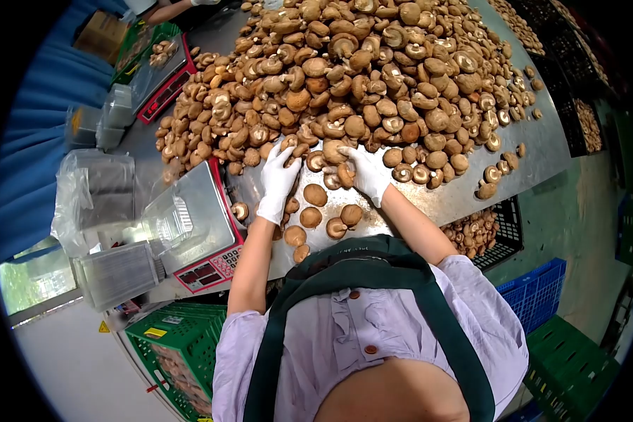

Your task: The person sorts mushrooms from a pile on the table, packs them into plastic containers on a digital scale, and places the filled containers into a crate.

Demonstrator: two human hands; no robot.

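A large heap of brown shiitake mushrooms (pixel 359 77) covers the steel table (pixel 541 158). Both my hands wear white gloves and work at the heap's front edge. My left hand (pixel 280 179) has its fingers curled against a small mushroom (pixel 300 150); the fingertips are partly hidden among the caps. My right hand (pixel 366 172) grips a round-capped mushroom (pixel 335 151) between thumb and fingers, with another mushroom (pixel 346 174) just below it. Several loose mushrooms (pixel 311 216) lie between my forearms, some caps up, one stem up.
On the left, a red-edged scale (pixel 221 264) carries a clear plastic tray (pixel 172 218). Stacked clear trays (pixel 116 274) and a plastic bag (pixel 95 190) stand beside it. Another scale (pixel 167 88) sits farther back, near another person's gloved hand (pixel 205 2). Green crates (pixel 183 327) and a blue crate (pixel 538 292) stand below.
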